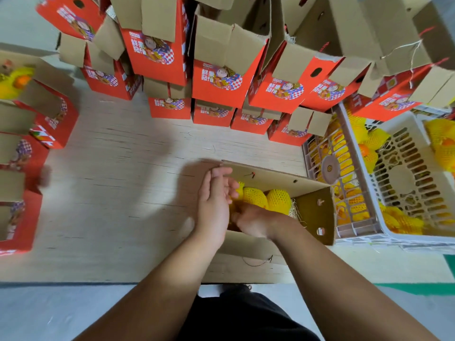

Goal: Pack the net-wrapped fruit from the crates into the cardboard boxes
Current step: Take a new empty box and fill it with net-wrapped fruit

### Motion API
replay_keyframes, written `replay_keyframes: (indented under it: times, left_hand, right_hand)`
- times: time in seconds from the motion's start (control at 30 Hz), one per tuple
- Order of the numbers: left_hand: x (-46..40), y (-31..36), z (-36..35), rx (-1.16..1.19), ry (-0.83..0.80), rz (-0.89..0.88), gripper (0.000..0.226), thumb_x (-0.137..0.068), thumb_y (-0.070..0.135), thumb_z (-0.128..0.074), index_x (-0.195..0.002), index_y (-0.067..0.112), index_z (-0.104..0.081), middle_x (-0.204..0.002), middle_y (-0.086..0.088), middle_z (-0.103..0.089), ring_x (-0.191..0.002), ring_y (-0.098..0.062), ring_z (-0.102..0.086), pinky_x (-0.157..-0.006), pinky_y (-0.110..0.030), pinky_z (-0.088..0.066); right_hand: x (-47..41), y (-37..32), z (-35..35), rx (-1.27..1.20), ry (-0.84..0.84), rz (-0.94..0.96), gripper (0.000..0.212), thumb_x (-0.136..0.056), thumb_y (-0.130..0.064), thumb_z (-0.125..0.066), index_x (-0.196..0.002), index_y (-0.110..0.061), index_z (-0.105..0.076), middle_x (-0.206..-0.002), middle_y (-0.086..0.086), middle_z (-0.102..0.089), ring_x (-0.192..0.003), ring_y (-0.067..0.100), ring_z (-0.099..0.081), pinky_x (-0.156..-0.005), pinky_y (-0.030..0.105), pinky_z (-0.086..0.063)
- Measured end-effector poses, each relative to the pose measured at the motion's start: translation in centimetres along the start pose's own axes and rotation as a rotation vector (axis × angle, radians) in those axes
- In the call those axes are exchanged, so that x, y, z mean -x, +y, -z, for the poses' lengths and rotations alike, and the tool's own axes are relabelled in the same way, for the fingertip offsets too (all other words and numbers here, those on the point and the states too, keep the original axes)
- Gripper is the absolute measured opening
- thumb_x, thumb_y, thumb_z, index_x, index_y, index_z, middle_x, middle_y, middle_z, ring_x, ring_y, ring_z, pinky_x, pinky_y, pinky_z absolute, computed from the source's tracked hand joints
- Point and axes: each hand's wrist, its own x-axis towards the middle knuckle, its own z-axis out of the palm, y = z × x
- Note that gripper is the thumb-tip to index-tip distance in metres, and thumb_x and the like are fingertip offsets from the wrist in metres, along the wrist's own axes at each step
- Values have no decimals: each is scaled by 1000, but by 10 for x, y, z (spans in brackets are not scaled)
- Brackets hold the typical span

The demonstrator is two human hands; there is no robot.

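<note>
An open cardboard box (317, 207) lies on the wooden table in front of me, holding several fruits in yellow foam net (278, 200). My left hand (214, 198) is at the box's left edge, fingers straight and relaxed, holding nothing that I can see. My right hand (253, 220) reaches down into the box beside the fruit; its fingers are hidden behind the left hand, so its hold is unclear. Two plastic crates (369, 217) at the right carry more net-wrapped fruit (374, 139).
Stacks of red printed boxes (216, 77) with open flaps line the back of the table. More red boxes (22, 168) stand along the left edge, one holding wrapped fruit (14, 80). Bare tabletop (118, 183) lies left of the box.
</note>
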Motion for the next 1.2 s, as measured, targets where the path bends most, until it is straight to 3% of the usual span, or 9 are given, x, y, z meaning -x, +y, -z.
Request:
replay_keyframes:
  times: [0.1, 0.23, 0.4, 0.57, 0.67, 0.83, 1.03, 1.1, 1.2]
  left_hand:
    - [22, -6, 9, -7, -53, -44, 38, -103, 42, -37, -106, 16, -65, -74, -1, -65, -64, -15, -54, -64, -29, -40]
    - [31, -7, 17, -24, -78, -79, 41, -104, 41, -35, -109, 12, -64, -79, -6, -64, -70, -19, -54, -70, -32, -41]
    - [29, -9, 8, -133, -71, -127, 35, -103, 37, -37, -104, 15, -65, -77, -3, -64, -65, -14, -54, -66, -21, -41]
    - [18, -16, -1, -284, -124, -130, 22, -99, 23, -46, -99, 19, -67, -78, 6, -64, -67, -3, -56, -69, -14, -44]
    - [5, -19, -10, -423, -182, -139, 20, -95, 22, -49, -101, 23, -67, -87, 11, -67, -82, -4, -63, -80, -24, -50]
    - [-17, -21, -51, -605, -286, -84, 21, -101, 18, -56, -97, 36, -65, -103, 10, -72, -104, -16, -67, -98, -46, -55]
    - [-5, -41, -151, -598, -404, -198, 15, -102, 12, -54, -102, 18, -68, -101, 4, -72, -99, -14, -67, -94, -41, -55]
    - [-2, -47, -183, -596, -448, -225, 17, -102, 14, -54, -98, 25, -66, -101, 3, -71, -98, -16, -67, -90, -38, -55]
    - [2, -61, -247, -689, -531, -289, 17, -100, 26, -53, -96, 40, -64, -101, 11, -71, -96, -5, -66, -81, -21, -49]
  right_hand:
    - [-13, -5, -12, 159, -23, 29, 26, -104, -16, -45, -126, -8, -58, -125, 16, -62, -115, 33, -60, -99, 42, -52]
    - [-24, -1, -33, 359, 19, 23, 44, -101, -12, -53, -145, -7, -46, -149, 13, -45, -143, 35, -35, -118, 39, -32]
    - [-22, -13, -34, 374, 104, 30, 37, -101, -28, -53, -136, -18, -56, -136, 7, -57, -131, 28, -55, -102, 45, -51]
    - [3, -11, -15, 231, 165, 251, 7, -99, -19, -51, -99, -21, -57, -101, 7, -62, -101, 28, -61, -74, 29, -44]
    - [21, 9, -4, -30, 304, 238, 16, -95, -16, -55, -108, -21, -62, -98, 4, -69, -90, 25, -63, -69, 29, -45]
    - [48, 51, 25, -311, 573, 256, 27, -95, -15, -56, -120, -24, -63, -92, -1, -73, -86, 20, -68, -76, 34, -53]
    - [69, 121, 62, -431, 863, 248, 15, -98, -13, -56, -108, -17, -66, -85, 1, -71, -78, 22, -65, -65, 34, -46]
    - [75, 149, 74, -445, 933, 242, 13, -98, -14, -56, -105, -15, -67, -84, 1, -68, -74, 20, -59, -62, 31, -40]
    - [83, 205, 99, -486, 1035, 236, 13, -99, -13, -57, -106, -14, -68, -81, -5, -62, -69, 7, -46, -58, 22, -34]
